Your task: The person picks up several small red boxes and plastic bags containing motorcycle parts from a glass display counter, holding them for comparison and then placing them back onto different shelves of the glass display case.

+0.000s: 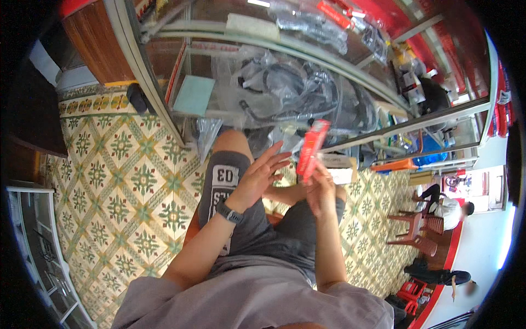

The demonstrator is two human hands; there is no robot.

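My right hand (321, 185) grips the lower end of a narrow red box (312, 149) that bears writing; the box is tilted and slightly blurred. To its left, my left hand (259, 174) hangs in the air above my knee with its fingers spread, holding nothing. A dark watch is on the left wrist. Just beyond both hands stands a glass display cabinet (341, 61). On its lower shelf lie dark parts wrapped in clear plastic (283, 82), with a pale green box (194, 95) at their left. An opened cardboard box (344, 168) is right of the red box.
The cabinet's metal frame (394, 127) runs close past the hands. A plastic bag (208, 133) hangs at the shelf's left corner. An orange tray (394, 165) juts out at the right. Farther right, one person sits near plastic chairs (415, 226) and another person stands.
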